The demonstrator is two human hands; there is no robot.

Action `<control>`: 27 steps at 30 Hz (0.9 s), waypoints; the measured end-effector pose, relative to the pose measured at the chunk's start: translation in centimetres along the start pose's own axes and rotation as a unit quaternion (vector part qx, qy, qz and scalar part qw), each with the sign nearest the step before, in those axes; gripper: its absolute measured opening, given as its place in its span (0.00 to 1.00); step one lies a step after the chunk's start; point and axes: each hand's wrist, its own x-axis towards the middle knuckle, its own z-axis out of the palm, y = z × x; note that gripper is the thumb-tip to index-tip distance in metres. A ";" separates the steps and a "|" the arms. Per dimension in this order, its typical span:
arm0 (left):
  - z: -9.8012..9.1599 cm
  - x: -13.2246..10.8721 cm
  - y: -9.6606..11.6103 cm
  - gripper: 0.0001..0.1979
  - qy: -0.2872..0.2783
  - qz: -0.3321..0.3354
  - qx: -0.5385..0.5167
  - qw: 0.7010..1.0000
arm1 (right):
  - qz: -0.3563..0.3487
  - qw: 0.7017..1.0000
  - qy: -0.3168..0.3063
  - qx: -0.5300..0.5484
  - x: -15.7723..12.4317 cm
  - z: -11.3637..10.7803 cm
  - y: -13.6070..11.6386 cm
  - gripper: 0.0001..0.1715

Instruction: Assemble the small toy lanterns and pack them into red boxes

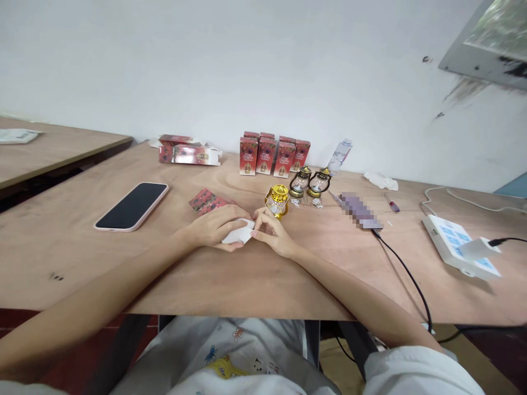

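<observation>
Quickly, left to right: a phone (132, 206) lies face-up on the wooden table (82, 258), at ten o'clock from the hands. An opened red box (189, 153) lies on its side near the wall, at eleven o'clock. A flat red carton (207, 201) lies just beyond the left hand.

The left hand (216, 227) is curled over a small white piece (239, 235), gripping it from above. The piece rests on the table at mid-front, between both hands. The right hand (272, 233) pinches its right edge with the fingertips, the other fingers bent. What the white piece is cannot be told.

A gold lantern (277, 200) stands upright at twelve o'clock, just beyond the right hand. Two dark lanterns (309, 182) stand side by side at one o'clock. A row of red boxes (274, 153) stands upright behind them, with a bottle (340, 155) to its right. At three o'clock, well apart, sits a white power strip (448, 241).
</observation>
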 end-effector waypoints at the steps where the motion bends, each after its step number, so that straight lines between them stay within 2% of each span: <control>1: 0.0 0.0 0.0 0.20 0.001 0.003 -0.006 1.000 | 0.001 1.000 -0.004 0.003 0.0 0.0 0.0 0.25; 8: -0.1 -0.4 -0.4 0.23 0.009 0.005 -0.024 1.000 | 0.015 1.000 -0.010 0.020 0.1 0.2 0.1 0.27; 19: 0.2 -0.5 -0.2 0.20 0.002 0.020 0.020 1.000 | 0.028 0.999 0.006 0.016 -0.1 0.7 0.3 0.26; 27: 0.3 -0.4 -0.2 0.19 0.001 0.010 0.026 1.000 | 0.020 0.999 0.025 0.028 -0.3 1.0 0.5 0.21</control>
